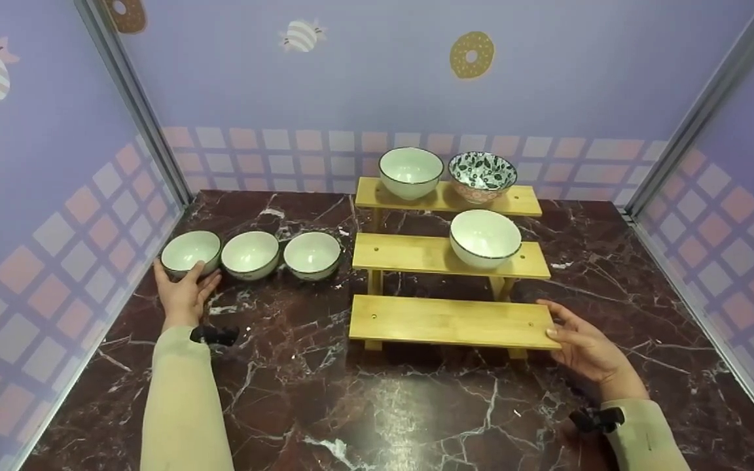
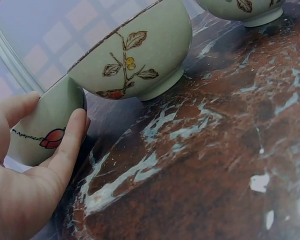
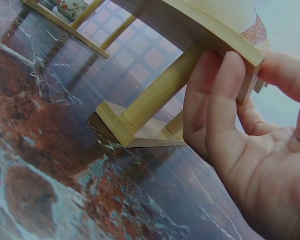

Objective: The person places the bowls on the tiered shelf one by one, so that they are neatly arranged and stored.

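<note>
At the left end of a row of three pale bowls, my left hand (image 1: 182,297) grips the outermost bowl (image 1: 191,249) by its near side. In the left wrist view this bowl shows a red bud painted on its outside, and the middle bowl (image 2: 140,57) beside it carries a leafy branch with yellow berries. My right hand (image 1: 590,350) holds the right end of the lowest board of a three-tier wooden stand (image 1: 449,319). In the right wrist view, fingers curl beneath that board, close by a round leg (image 3: 162,90).
The third bowl of the row (image 1: 312,254) sits left of the stand. A pale bowl (image 1: 411,171) and a dark-leaf patterned bowl (image 1: 482,175) stand on the top tier, another pale bowl (image 1: 485,237) on the middle tier. Patterned walls (image 1: 377,78) enclose the marbled table (image 1: 272,386).
</note>
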Action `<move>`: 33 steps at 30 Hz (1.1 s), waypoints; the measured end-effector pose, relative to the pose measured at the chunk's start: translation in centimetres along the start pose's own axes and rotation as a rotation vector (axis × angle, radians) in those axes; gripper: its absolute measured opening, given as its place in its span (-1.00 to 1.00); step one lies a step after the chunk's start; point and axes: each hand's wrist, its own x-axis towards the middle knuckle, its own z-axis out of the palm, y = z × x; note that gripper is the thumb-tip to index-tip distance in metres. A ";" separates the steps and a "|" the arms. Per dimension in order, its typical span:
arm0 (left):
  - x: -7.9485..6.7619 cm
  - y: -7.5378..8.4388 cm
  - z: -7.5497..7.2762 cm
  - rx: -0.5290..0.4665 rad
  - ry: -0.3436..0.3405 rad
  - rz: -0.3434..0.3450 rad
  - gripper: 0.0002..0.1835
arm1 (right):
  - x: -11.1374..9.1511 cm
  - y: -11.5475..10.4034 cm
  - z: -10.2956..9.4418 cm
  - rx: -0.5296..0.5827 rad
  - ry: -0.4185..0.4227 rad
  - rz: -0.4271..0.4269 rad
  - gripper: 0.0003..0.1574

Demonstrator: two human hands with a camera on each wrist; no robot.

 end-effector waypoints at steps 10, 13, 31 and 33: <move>-0.5 0.0 -0.7 -0.012 0.027 0.044 0.16 | 0.0 -0.1 0.1 -0.019 0.013 0.008 -0.32; -0.5 0.2 -1.1 -0.014 0.027 0.058 0.15 | 0.0 -0.1 0.1 -0.016 0.010 0.007 -0.32; -3.1 2.7 -0.4 0.077 -0.180 0.142 0.17 | 0.1 0.1 -0.1 -0.004 -0.003 -0.001 -0.29; -3.7 3.1 0.0 0.109 -0.210 0.126 0.18 | 0.1 0.1 -0.1 -0.002 -0.011 -0.002 -0.28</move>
